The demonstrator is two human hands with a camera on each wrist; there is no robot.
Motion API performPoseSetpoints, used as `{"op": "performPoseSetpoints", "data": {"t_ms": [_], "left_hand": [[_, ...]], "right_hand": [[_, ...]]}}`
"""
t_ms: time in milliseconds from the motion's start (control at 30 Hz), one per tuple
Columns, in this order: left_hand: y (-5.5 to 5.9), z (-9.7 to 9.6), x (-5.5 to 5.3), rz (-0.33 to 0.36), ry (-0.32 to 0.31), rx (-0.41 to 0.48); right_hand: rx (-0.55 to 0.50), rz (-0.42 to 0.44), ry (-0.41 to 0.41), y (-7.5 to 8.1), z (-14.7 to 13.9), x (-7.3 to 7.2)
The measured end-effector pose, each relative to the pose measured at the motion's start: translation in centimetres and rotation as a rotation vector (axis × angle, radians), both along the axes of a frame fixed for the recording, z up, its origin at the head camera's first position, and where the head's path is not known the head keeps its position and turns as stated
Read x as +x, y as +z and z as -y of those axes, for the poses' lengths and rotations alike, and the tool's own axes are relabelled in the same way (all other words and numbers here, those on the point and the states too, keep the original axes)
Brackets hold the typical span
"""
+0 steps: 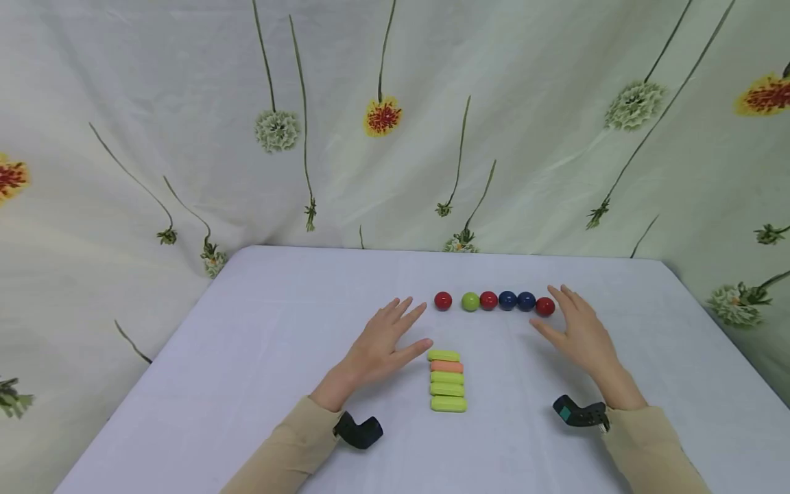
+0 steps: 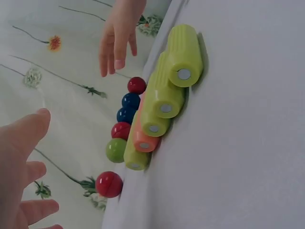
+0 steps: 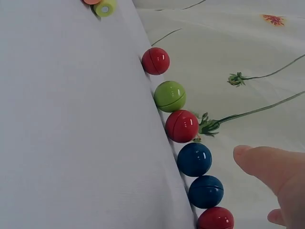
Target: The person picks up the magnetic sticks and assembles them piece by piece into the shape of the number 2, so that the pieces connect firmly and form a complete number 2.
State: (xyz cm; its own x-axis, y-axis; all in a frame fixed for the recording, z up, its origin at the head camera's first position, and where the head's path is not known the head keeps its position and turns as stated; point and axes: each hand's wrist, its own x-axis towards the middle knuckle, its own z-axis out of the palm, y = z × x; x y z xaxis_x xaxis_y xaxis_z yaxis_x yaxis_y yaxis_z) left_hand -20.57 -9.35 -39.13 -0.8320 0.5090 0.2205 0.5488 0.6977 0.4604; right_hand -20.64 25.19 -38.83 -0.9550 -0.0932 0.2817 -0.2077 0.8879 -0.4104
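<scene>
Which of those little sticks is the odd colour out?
The orange stick, second from the far end; the other four sticks are all yellow-green.

No writing, label, brand, number or sign can be read on the balls (image 1: 488,299), the bars (image 1: 447,378), the table (image 1: 308,357) or the curtain (image 1: 345,178).

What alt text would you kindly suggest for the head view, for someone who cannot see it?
A person's left hand and right hand, both empty, extend over a pale table, the left beside a column of five blocks, four green and one orange, the right near one end of a row of six red, green and blue balls. Flower-printed cloth hangs behind.
</scene>
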Motion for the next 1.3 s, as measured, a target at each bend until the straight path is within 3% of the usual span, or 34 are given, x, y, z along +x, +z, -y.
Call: {"op": "performPoseSetpoints", "data": {"t_ms": [400, 633, 700, 867, 1000, 1300], "left_hand": [[-2.8, -1.0, -0.7, 0.251, 0.032, 0.383], [-4.4, -1.2, -1.2, 0.306, 0.060, 0.544], [-4.7, -1.2, -1.4, 0.306, 0.041, 0.575], [-4.9, -1.3, -1.5, 0.315, -0.019, 0.572], [-4.7, -1.3, -1.4, 0.338, -0.024, 0.521], [-4.7, -1.2, -1.4, 0.311, -0.080, 0.458]], "right_hand": [[-0.232, -0.040, -0.056, -1.7, 0.2, -1.0], [-0.437, -0.006, -0.135, -3.1, 0.3, -1.7], [-0.479, -0.007, -0.149, -3.6, 0.3, -1.9], [-0.541, -0.012, -0.174, -4.3, 0.3, -2.2], [-0.567, -0.004, -0.198, -4.8, 0.2, -2.5], [-0.510, -0.006, -0.198, -5.5, -0.4, -3.1]]}}
